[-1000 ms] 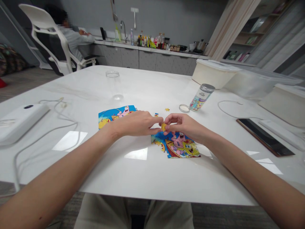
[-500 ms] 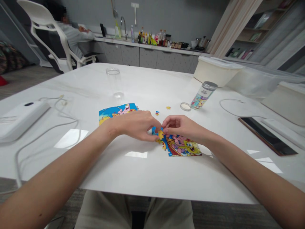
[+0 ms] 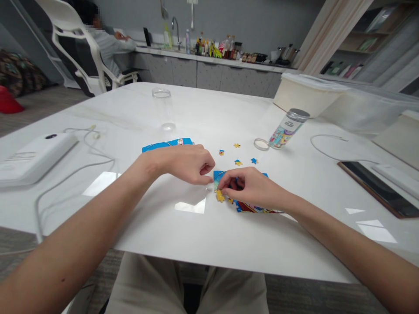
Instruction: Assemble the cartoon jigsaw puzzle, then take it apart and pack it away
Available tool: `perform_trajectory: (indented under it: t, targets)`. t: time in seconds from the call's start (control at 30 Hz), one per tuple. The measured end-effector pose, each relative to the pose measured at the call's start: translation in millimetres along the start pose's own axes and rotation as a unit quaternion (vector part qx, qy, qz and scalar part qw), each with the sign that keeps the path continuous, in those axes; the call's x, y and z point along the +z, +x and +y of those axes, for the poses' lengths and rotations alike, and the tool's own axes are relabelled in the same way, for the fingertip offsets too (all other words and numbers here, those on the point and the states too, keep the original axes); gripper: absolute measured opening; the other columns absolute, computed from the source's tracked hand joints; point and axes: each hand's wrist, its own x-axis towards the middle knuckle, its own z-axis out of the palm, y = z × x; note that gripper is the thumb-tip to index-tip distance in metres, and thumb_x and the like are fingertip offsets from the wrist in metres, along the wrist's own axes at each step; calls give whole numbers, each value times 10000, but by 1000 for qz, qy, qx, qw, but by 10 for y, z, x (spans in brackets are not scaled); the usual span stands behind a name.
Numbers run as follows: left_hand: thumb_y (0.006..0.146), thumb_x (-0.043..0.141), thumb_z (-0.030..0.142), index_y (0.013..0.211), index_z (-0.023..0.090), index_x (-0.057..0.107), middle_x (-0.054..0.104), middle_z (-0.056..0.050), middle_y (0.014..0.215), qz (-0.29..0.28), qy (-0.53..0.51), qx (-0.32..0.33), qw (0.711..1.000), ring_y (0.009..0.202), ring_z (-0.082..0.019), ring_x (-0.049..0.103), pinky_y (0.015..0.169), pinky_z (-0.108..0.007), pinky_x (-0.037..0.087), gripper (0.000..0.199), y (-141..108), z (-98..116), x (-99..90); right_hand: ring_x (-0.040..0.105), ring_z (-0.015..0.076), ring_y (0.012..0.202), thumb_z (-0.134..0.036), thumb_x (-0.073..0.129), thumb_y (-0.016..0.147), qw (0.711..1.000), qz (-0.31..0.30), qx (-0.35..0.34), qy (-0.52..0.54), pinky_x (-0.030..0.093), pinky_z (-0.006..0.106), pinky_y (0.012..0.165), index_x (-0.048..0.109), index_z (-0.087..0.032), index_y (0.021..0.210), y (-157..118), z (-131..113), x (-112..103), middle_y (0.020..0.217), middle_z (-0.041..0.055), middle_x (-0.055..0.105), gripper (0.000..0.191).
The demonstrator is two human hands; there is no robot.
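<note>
We find the left hand (image 3: pixel 181 165) loosely curled and empty, just beside the jigsaw section (image 3: pixel 218 178) on the white table (image 3: pixel 147 231); the right hand (image 3: pixel 252 188) lies narrowed over it, grip undeterminable, a yellow jigsaw piece (image 3: pixel 220 196) at its fingertips.

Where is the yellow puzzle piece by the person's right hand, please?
In the head view, the yellow puzzle piece sits just below the right hand, at the blue puzzle's near edge, right of the left hand.
</note>
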Motion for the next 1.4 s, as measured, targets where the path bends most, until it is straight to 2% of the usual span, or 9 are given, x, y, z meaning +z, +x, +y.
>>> perform_trajectory:
  t: [0.17, 0.3, 0.4, 0.47, 0.57, 0.67, 0.8, 1.0, 1.4]
  targets:
    - [781, 554, 362, 580, 204, 505, 583, 20, 560, 4, -8, 9, 1000, 525, -120, 483, 518, -264, 303, 260, 25, -50, 10, 500, 101, 555, -204, 587, 781, 999, 10, -19, -47, 399, 243, 539, 693, -213, 804, -7, 17, 20, 632, -23, 603, 108]
    - [778, 559, 334, 587, 204, 543, 601, 6, 584, -1, 13, -22, 1000, 528, -129, 491, 522, -275, 304, 231, -44, 3, -67, 540, 116, 644, -121, 554, 764, 993, 47, -66, -91, 438, 262, 638, 656, -205, 806, 6, 33, -7, 767, -1, 648, 138]
    - [807, 548, 318, 622, 200, 582, 606, -21, 608, 49, 66, -94, 992, 578, -162, 527, 554, -287, 321, 222, -201, 269, -5, 547, 123, 679, -67, 513, 747, 986, 83, -89, -111, 440, 266, 657, 628, -190, 812, 27, 69, -38, 807, 13, 636, 181]
    - [862, 518, 357, 684, 191, 605, 619, -39, 635, 106, 74, -179, 975, 614, -188, 562, 590, -298, 354, 258, -307, 525, 149, 546, 122, 683, -56, 504, 743, 985, 91, -90, -115, 439, 262, 650, 620, -183, 818, 45, 108, -44, 815, 14, 629, 187]
    - [866, 556, 429, 804, 174, 626, 645, -49, 709, 151, 14, -305, 940, 662, -213, 599, 600, -305, 388, 271, -382, 862, 451, 531, 117, 661, -60, 507, 743, 987, 84, -92, -106, 434, 257, 627, 617, -180, 815, 66, 165, -33, 805, 12, 615, 178]
    - [846, 610, 384, 874, 172, 626, 644, -34, 748, 175, -37, -359, 916, 683, -207, 609, 597, -293, 401, 215, -351, 1029, 647, 516, 115, 644, -59, 508, 743, 987, 81, -101, -99, 430, 256, 614, 614, -177, 817, 80, 203, -19, 785, 10, 597, 175]
    - [866, 596, 291, 874, 198, 640, 634, -7, 774, 203, -76, -363, 906, 682, -177, 604, 578, -273, 388, 103, -295, 1074, 690, 518, 118, 660, -56, 513, 741, 986, 77, -109, -102, 436, 262, 642, 621, -173, 836, 96, 238, -18, 805, 16, 590, 186]
    - [830, 603, 225, 869, 210, 650, 616, 16, 731, 219, -111, -383, 890, 652, -163, 590, 542, -264, 359, 63, -328, 1059, 697, 524, 126, 680, -56, 523, 745, 984, 69, -114, -115, 432, 270, 669, 630, -162, 845, 108, 256, -23, 825, 29, 593, 181]
    - [902, 526, 190, 980, 227, 633, 603, 17, 828, 246, -64, -283, 925, 678, -141, 596, 559, -267, 419, 137, -374, 950, 784, 516, 135, 696, -81, 541, 761, 982, 61, -120, -129, 423, 279, 694, 603, -174, 844, 104, 230, -35, 830, 28, 582, 139]
